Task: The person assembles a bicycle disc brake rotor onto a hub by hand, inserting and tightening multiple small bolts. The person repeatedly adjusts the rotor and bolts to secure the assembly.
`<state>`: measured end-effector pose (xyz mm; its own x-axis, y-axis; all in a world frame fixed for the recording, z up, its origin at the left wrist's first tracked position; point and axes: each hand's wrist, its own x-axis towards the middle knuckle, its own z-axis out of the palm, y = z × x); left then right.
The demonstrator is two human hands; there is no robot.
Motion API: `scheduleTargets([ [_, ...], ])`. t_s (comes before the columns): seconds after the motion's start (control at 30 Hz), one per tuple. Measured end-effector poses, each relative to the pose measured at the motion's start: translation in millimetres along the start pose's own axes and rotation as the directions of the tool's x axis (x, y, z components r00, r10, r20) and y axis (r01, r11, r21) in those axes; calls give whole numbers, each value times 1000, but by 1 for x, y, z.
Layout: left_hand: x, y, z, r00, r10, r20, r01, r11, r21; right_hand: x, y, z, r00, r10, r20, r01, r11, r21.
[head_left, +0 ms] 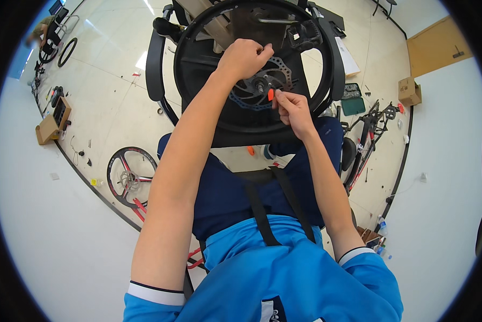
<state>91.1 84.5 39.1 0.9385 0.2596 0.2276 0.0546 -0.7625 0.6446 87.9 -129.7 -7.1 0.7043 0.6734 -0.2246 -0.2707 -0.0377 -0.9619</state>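
Note:
A black bicycle wheel (179,59) lies flat on the seat of a black office chair in front of me, with a silver disc brake rotor (241,95) at its hub. My left hand (245,58) is over the rotor's far left edge, thumb and fingers closed together; whether anything is between them is hidden. My right hand (293,111) pinches a small orange-and-black piece (271,95) at the rotor's right side, close to the axle. Its exact kind is too small to tell. A black pedal (304,35) sits beyond the rotor.
Armrests (155,67) flank the chair. An opened green case (353,106) and a bicycle frame (369,134) lie on the floor to the right. A spoked wheel (112,174) leans at the left, near an open cardboard box (48,129). Another person (45,27) is at the far left.

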Motion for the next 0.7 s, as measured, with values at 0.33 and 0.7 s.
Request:
scheduleTargets([
  [0.33,0,-1,0,1000,7,-8,-7,1000,8,4,14,4,998,-35,-49,35,999,14],
  [0.7,2,-5,3,999,34,-39,-34,999,-9,11,31,20,946,-290,-142,252,938,-238],
])
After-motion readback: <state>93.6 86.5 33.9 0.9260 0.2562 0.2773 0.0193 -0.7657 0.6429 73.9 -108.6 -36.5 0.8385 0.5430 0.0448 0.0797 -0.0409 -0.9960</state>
